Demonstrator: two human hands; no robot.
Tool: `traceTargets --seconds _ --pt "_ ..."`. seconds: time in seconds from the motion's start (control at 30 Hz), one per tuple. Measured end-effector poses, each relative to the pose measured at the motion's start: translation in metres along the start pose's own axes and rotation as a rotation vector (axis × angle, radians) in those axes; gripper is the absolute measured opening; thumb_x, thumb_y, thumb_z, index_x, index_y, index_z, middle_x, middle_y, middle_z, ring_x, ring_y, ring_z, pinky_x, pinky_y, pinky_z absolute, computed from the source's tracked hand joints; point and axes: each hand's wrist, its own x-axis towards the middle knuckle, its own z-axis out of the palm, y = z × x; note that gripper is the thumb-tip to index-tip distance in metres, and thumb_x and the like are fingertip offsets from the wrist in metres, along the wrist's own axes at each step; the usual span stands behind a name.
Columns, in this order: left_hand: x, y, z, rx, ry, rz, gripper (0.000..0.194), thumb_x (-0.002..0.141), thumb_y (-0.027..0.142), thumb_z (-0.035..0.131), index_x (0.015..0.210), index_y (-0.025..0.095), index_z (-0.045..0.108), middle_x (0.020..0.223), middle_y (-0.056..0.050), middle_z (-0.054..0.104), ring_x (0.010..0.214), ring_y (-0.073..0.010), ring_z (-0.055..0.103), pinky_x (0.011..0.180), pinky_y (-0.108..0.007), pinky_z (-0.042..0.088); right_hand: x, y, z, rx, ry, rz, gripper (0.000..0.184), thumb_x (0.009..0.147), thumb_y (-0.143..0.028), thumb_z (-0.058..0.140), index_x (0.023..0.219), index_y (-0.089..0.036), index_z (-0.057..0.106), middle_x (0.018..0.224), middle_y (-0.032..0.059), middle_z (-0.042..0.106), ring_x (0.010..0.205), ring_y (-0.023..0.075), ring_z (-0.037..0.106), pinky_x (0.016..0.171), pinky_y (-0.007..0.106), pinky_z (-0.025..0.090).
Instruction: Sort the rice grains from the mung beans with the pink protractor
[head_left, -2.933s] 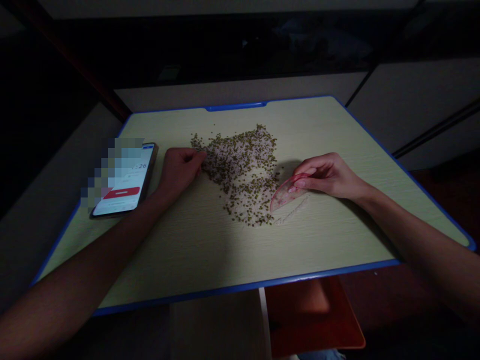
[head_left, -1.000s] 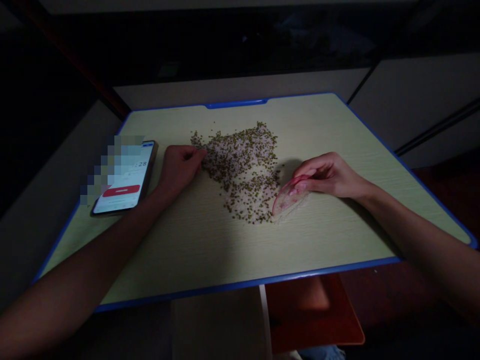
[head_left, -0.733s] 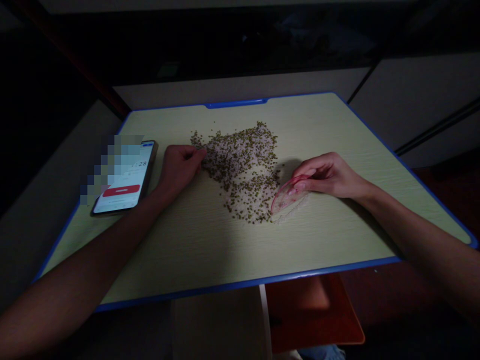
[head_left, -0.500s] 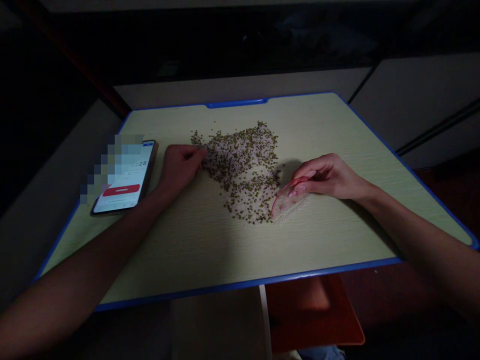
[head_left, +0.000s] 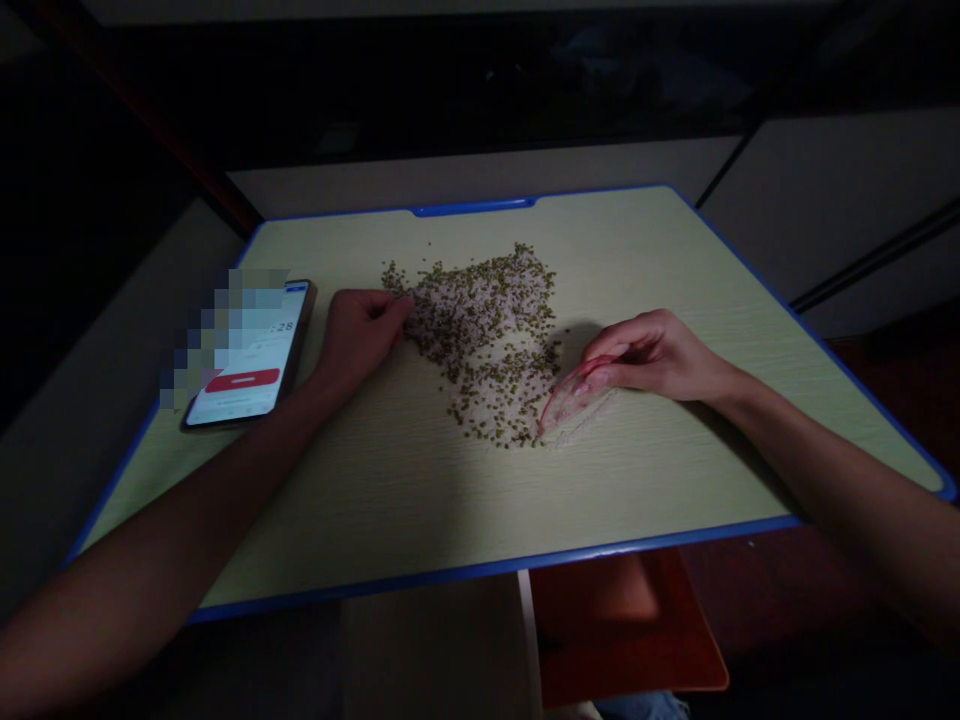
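A pile of green beans like mung beans mixed with pale, rice-like grains is spread over the middle of the table. My right hand pinches a clear, curved plastic piece with a red rim between thumb and fingers. Its lower edge rests against the right side of the pile, tilted, with some pale grains beside it. At the pile's left edge, my left hand is closed with thumb and forefinger together. Whatever those fingertips hold, if anything, is too small to see.
A phone with a lit screen lies left of my left forearm. The pale table has a blue rim, with a blue handle-like strip at the far edge. Below the near edge is an orange surface.
The plastic piece has shifted very slightly left at its lower tip, against the beans. My left hand and the phone have stayed in place.
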Motion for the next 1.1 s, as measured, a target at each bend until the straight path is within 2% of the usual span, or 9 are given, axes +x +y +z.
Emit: traceTargets --seconds 0.73,0.9,1.1 --pt "-0.0013 0.002 -0.0006 0.003 0.0 0.008 0.036 0.073 0.029 0.051 0.04 0.018 0.043 0.038 0.004 0.038 0.041 -0.0075 0.034 0.047 -0.024 0.031 -0.0017 -0.0043 -0.0003 -0.061 -0.052 0.057 0.008 0.065 -0.018 0.073 0.073 -0.015 0.07 0.066 0.0014 0.071 0.058 0.009 0.064 0.055 0.018 0.052" --pt "-0.0019 0.0029 -0.0001 -0.008 0.011 -0.002 0.036 0.074 0.028 0.05 0.04 0.019 0.043 0.039 0.004 0.039 0.041 -0.0076 0.035 0.047 -0.025 0.032 -0.0018 -0.0023 -0.0011 -0.073 -0.023 0.086 0.011 0.065 -0.021 0.074 0.075 -0.016 0.07 0.066 0.0015 0.07 0.059 0.0098 0.064 0.055 0.019 0.052" --pt "-0.0016 0.0033 -0.0001 -0.012 0.007 -0.014 0.036 0.073 0.028 0.052 0.04 0.019 0.043 0.039 0.003 0.039 0.041 -0.0081 0.034 0.047 -0.025 0.031 -0.0017 -0.001 0.0008 -0.04 0.014 0.049 0.011 0.063 -0.019 0.075 0.074 -0.017 0.07 0.067 0.001 0.071 0.059 0.0099 0.066 0.055 0.018 0.053"
